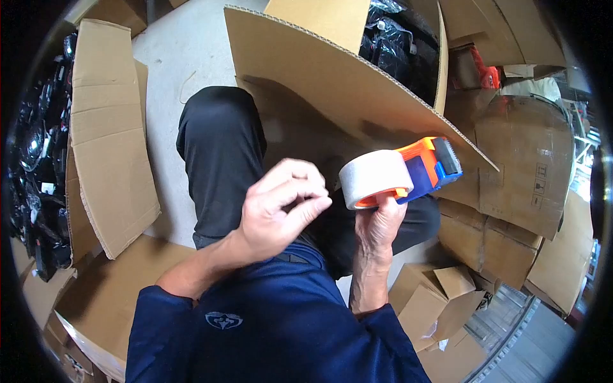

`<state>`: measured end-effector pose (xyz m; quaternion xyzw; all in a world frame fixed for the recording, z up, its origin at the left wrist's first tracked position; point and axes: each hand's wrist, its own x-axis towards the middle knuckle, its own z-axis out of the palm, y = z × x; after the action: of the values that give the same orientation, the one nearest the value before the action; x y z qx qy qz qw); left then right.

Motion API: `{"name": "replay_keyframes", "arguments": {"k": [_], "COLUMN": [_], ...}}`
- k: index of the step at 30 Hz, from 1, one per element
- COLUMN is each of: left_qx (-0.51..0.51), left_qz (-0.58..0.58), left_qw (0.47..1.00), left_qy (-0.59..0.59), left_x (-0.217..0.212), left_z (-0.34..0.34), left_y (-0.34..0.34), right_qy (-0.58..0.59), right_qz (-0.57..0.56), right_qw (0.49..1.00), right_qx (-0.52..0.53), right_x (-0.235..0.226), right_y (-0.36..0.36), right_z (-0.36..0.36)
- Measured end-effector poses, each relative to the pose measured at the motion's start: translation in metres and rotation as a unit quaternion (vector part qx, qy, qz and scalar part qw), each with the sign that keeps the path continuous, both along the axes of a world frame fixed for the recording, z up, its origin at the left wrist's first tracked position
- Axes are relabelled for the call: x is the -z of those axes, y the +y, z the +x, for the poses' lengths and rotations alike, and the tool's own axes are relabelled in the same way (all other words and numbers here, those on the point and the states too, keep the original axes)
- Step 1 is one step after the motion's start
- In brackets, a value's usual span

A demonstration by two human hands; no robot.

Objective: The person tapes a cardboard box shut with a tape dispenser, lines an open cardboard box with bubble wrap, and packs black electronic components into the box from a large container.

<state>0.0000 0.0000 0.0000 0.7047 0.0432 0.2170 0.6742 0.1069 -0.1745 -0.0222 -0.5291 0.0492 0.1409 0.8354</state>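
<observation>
My right hand [378, 225] grips the handle of an orange and blue tape dispenser [424, 169] with a roll of clear tape [373, 177] on it, held up in front of my chest. My left hand [281, 207] is just left of the roll, fingers curled and pinched together at the roll's edge; whether it holds the tape's end I cannot tell. Behind both hands stands an open cardboard box [332, 83] with its flap raised toward me.
An open box [105, 134] with dark plastic-wrapped items [32, 166] stands at the left. More dark bagged items [396, 38] fill the box behind. Stacked cardboard boxes [511, 210] crowd the right, smaller ones [440, 306] at lower right. Grey concrete floor [172, 57] shows between.
</observation>
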Motion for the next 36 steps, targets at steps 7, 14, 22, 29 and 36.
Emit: {"name": "replay_keyframes", "arguments": {"k": [7, 14, 22, 29, 36], "left_qx": [-0.026, -0.033, 0.015, 0.035, 0.062], "left_qz": [0.035, 0.063, 0.015, 0.021, -0.04], "left_qw": [0.999, 0.997, 1.0, 0.999, 0.995], "left_qy": [-0.011, -0.032, -0.023, 0.009, 0.066], "left_x": [0.003, -0.001, 0.0, -0.001, 0.003], "left_z": [0.011, 0.008, 0.008, 0.008, -0.003], "left_y": [-0.012, -0.015, -0.006, -0.011, -0.024], "right_qy": [0.002, -0.011, -0.031, -0.056, -0.065], "right_qz": [-0.019, -0.005, -0.06, -0.059, -0.127], "right_qw": [1.0, 1.0, 0.998, 0.997, 0.989], "right_qx": [-0.016, -0.019, -0.008, -0.006, 0.024], "right_x": [-0.007, -0.011, -0.007, -0.008, -0.004], "right_y": [0.003, 0.002, 0.0, 0.002, 0.004], "right_z": [-0.003, -0.009, -0.012, -0.016, -0.019]}}
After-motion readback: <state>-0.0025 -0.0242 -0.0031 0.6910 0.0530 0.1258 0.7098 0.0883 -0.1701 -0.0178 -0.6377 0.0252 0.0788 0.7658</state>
